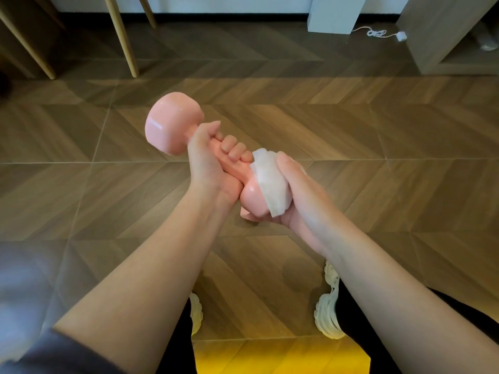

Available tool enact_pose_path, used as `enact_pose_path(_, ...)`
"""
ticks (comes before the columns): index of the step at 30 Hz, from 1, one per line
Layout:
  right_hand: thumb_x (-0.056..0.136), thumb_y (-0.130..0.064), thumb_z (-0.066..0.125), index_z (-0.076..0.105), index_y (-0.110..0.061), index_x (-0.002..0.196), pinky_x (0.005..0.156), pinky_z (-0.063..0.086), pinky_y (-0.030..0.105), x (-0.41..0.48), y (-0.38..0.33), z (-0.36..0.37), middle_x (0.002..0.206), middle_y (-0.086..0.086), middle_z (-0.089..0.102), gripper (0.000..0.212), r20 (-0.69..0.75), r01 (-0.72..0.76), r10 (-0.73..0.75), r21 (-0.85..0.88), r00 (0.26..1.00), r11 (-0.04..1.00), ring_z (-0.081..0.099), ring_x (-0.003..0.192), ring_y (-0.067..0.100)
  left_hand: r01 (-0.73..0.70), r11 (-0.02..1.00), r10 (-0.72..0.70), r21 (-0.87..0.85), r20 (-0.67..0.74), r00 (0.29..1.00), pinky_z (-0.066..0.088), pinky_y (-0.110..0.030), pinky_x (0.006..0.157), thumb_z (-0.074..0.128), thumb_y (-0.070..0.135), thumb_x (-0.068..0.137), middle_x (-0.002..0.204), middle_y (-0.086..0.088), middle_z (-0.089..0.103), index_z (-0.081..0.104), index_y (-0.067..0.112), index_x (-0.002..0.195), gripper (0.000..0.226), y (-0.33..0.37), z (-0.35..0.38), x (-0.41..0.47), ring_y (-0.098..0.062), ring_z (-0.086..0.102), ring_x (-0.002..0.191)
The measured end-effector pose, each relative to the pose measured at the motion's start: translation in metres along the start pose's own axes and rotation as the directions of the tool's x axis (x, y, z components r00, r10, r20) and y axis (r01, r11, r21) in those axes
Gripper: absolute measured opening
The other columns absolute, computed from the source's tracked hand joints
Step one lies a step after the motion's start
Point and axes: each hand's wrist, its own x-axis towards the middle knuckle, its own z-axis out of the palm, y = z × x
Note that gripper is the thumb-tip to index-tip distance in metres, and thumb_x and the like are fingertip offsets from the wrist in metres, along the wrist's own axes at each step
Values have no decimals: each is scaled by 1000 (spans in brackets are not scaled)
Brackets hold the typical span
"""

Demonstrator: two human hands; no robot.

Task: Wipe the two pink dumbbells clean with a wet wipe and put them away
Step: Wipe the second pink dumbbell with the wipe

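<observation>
1. While the head view is the only one on offer, it shows the step plainly: at the centre of the frame the left hand wraps the handle of one pink dumbbell, fingers curled tight over the bar, holding it above the wooden floor
2. Right of centre, the right hand cups a folded wet wipe round the dumbbell's near head, thumb on top of the cloth. Its grip is closed on the wipe and, through it, on the head
3. From the bare, glossy far head at upper left the dumbbell slants down to the wrapped head at centre; the second dumbbell is not in sight
4. By this showing, the first dumbbell is being wiped, at its near head; how much of the bar and far head is done cannot be told
5. For the next move, the left hand would likely need to shift its grip so the wipe can reach the bar, now covered by fingers, and then the far head
6. Pale shoes stand at the bottom edge, wooden legs rise at upper left and a white cable lies at upper right
</observation>
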Motion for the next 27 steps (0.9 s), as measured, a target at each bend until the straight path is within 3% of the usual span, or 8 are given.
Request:
enact_pose_path(4, 103, -30, 47, 50, -15, 136, 100, 45, 66, -6, -2, -5, 129, 11, 65, 36, 97, 49, -48, -14, 994, 999, 62, 121, 30, 5, 1000, -5, -22, 13, 1000, 31, -21, 39, 45, 18, 92, 49, 6, 22, 30, 19, 64, 32, 3, -1, -1, -11, 24, 38)
enact_pose_path(8, 93, -37, 58, 50, -14, 138, 98, 43, 71, -5, -5, -12, 135, 19, 59, 51, 136, -9, 11, -20, 991, 1000, 59, 121, 39, 5, 1000, -6, 21, 35, 999, 30, -22, 41, 45, 18, 92, 49, 6, 21, 30, 20, 62, 33, 3, 0, -1, -11, 23, 40)
enact_pose_path(12, 78, -33, 70, 53, -17, 135, 89, 54, 55, -6, -10, -20, 117, 10, 66, 62, 257, -43, 57, -58, 965, 997, 66, 98, 27, 20, 998, -24, 58, 70, 997, 28, -23, 41, 45, 19, 91, 48, 6, 21, 30, 20, 62, 33, 4, 0, -1, -11, 22, 39)
enact_pose_path(14, 73, -27, 76, 56, -18, 129, 76, 61, 48, -5, -5, -19, 103, 4, 70, 60, 230, -29, 48, -85, 972, 996, 68, 89, 18, 14, 995, -22, 99, 77, 997, 29, -23, 40, 45, 19, 91, 48, 6, 22, 31, 20, 62, 32, 3, 0, -3, -12, 22, 39)
enact_pose_path(17, 72, -30, 75, 59, -20, 121, 55, 55, 29, -4, 3, -12, 87, -4, 71, 52, 151, 25, -13, -78, 989, 997, 69, 77, 11, 2, 991, -12, 132, 78, 997, 29, -23, 41, 45, 18, 91, 49, 5, 23, 31, 19, 63, 31, 0, 1, -4, -12, 23, 40)
enact_pose_path(21, 80, -39, 69, 61, -13, 122, 70, 61, 44, -1, 2, -15, 111, 16, 70, 50, 81, 5, -6, 2, 997, 1000, 70, 95, 26, 9, 995, -18, 103, 85, 996, 29, -23, 42, 46, 19, 92, 47, 6, 25, 33, 19, 63, 32, 1, 2, -2, -11, 24, 39)
enact_pose_path(24, 80, -34, 71, 56, -13, 130, 93, 51, 60, -2, -1, -22, 117, 17, 62, 56, 181, -39, 31, 39, 983, 998, 63, 104, 27, 12, 998, -19, 68, 100, 995, 29, -23, 42, 46, 19, 92, 46, 7, 25, 35, 19, 61, 33, 4, 1, -1, -11, 24, 39)
enact_pose_path(27, 77, -25, 75, 58, -15, 126, 96, 48, 56, -3, 2, -20, 116, 13, 61, 53, 275, -55, 15, 141, 961, 989, 60, 105, 24, 4, 999, -9, 35, 141, 990, 28, -24, 42, 45, 19, 91, 45, 7, 25, 35, 19, 60, 33, 7, -2, -1, -11, 24, 38)
